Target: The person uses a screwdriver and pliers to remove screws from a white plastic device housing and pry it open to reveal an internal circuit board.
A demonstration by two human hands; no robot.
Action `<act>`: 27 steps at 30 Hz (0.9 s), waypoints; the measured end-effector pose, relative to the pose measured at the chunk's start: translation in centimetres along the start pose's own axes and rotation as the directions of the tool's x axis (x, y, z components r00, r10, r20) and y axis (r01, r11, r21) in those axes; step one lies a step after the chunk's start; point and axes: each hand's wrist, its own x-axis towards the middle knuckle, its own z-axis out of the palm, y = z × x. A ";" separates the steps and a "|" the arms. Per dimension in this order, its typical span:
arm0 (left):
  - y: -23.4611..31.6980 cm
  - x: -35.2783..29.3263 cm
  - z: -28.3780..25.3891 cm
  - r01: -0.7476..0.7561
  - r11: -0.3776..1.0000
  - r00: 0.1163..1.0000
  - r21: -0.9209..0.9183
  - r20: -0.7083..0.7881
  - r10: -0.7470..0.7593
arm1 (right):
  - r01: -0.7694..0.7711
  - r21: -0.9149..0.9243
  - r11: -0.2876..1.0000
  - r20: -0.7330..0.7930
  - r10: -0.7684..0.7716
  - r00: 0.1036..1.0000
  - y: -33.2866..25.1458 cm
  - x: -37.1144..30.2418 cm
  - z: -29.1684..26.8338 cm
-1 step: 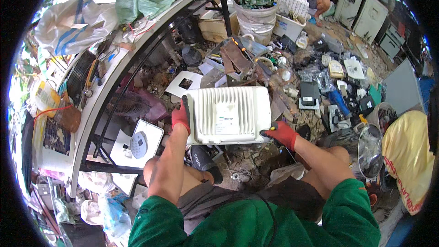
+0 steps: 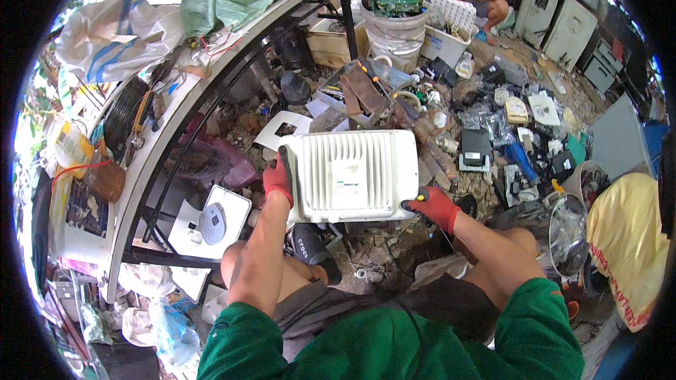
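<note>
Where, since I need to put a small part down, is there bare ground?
Mostly bare ground shows between the pale boxes and the scattered parts; a smaller, littered patch lies between the white case and the shorts. The table at left is crowded.

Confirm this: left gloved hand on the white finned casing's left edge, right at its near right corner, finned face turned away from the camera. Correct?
Not quite: in the head view, the white finned casing has its finned face turned toward the camera. The left hand is on its left edge and the right hand at its near right corner, as you say.
</note>
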 end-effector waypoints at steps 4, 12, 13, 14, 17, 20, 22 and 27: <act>5.6 -3.0 4.8 -0.059 0.889 0.986 -0.455 0.111 0.123 | 0.246 0.007 0.969 -0.258 -0.235 0.937 -2.5 -1.7 -2.3; 7.8 -2.9 5.1 0.032 0.746 0.971 -0.666 0.198 0.135 | 0.091 -0.649 0.755 -0.157 -0.250 0.955 -4.5 -1.5 -2.0; 7.9 -3.7 6.5 0.041 0.764 0.966 -0.644 0.222 0.135 | 0.078 -0.655 0.751 -0.198 -0.271 0.942 -2.0 -1.3 -1.9; 7.7 -4.2 6.5 0.037 0.785 0.965 -0.619 0.225 0.132 | 0.084 -0.658 0.749 -0.218 -0.297 0.930 -1.5 -1.4 -1.3; 8.1 -3.3 4.6 0.005 0.841 0.979 -0.541 0.173 0.106 | 0.107 -0.610 0.785 -0.150 -0.247 0.957 -0.9 -0.1 -0.5; 9.5 -4.8 7.4 -0.118 0.862 0.977 -0.493 0.097 0.189 | 0.058 -0.651 0.757 -0.200 -0.245 0.949 2.4 1.2 -1.8; 10.0 -5.7 8.6 -0.176 0.861 0.968 -0.476 0.076 0.240 | 0.065 -0.653 0.755 -0.205 -0.258 0.944 3.2 1.1 -2.5; 9.6 -3.2 4.7 -0.270 0.941 0.938 -0.205 0.165 0.305 | 0.068 -0.599 0.798 -0.036 -0.112 0.993 -4.3 -0.3 -1.2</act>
